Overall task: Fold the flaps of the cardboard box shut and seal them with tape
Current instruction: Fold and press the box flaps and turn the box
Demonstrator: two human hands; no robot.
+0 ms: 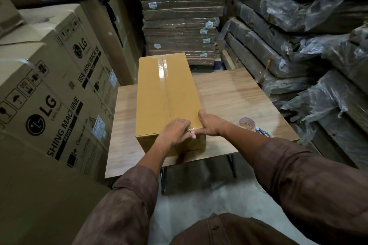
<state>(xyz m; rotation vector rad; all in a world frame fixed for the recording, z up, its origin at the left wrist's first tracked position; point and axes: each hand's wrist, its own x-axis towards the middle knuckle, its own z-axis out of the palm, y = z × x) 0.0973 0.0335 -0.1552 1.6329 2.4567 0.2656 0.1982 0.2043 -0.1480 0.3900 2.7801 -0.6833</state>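
Note:
A long brown cardboard box (157, 97) lies lengthwise on the wooden table (235, 93). Its top flaps are folded shut, and a strip of clear tape (162, 69) runs along the centre seam. Both hands are at the box's near top edge, where the tape ends. My left hand (174, 131) lies over that edge with its fingers bent down onto the tape end. My right hand (211, 125) rests beside it, index finger stretched left along the edge and thumb on the box top. A roll of tape (247, 123) lies on the table to the right.
Blue-handled scissors (263, 131) lie beside the roll near the table's right front corner. Large washing-machine cartons (51, 93) stand close on the left. Plastic-wrapped flat cardboard stacks (181, 16) rise behind the table and more wrapped bundles (298, 55) on the right.

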